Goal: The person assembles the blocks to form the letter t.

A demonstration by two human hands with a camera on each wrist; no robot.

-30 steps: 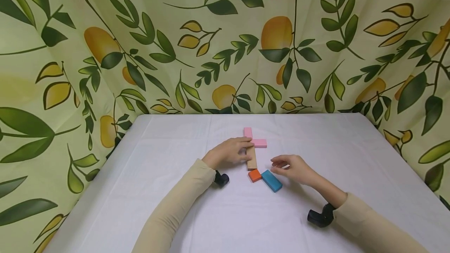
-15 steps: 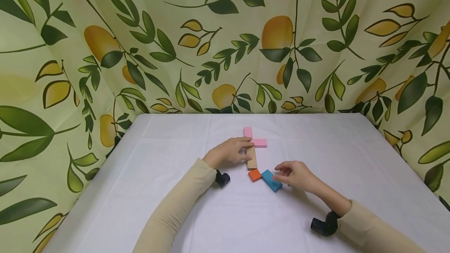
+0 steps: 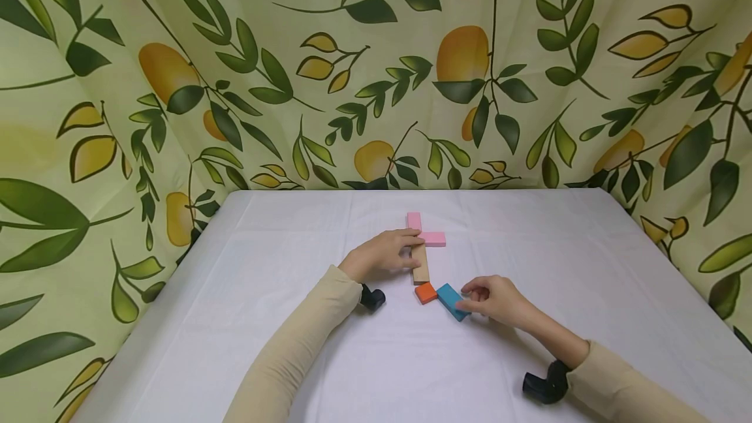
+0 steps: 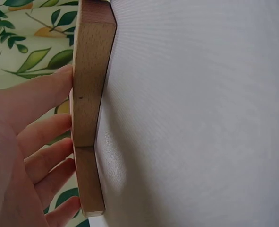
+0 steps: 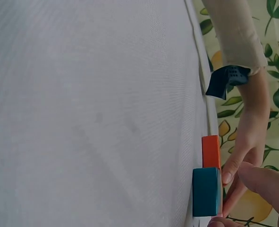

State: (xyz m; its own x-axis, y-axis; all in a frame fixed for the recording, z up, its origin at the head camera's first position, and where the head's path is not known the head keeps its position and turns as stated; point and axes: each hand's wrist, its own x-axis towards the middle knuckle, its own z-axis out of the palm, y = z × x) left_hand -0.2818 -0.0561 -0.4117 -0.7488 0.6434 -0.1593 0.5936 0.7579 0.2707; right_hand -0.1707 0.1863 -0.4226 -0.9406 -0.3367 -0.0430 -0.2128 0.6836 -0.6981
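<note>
In the head view my left hand [image 3: 382,253] lies over a plain wooden block [image 3: 420,267] and the near pink block [image 3: 435,239]. The left wrist view has its fingertips along the upper edge of two end-to-end blocks [image 4: 88,85]. My right hand [image 3: 499,299] is at a blue block [image 3: 451,299]. Its thumb [image 5: 262,182] is over that block's upper side in the right wrist view, and another fingertip is at its far side. An orange block [image 3: 425,293] sits between the wooden and blue blocks, corner to corner with the blue one.
Another pink block [image 3: 414,221] stands at the far end of the row. A white cloth [image 3: 282,344] covers the table, and a leaf-and-fruit patterned curtain [image 3: 376,70] rises behind it. Each wrist wears a black camera [image 3: 546,384].
My right hand has come down and toward me, from beside the blue block to over its right side. The left hand has stayed in place, and the blocks look unmoved.
</note>
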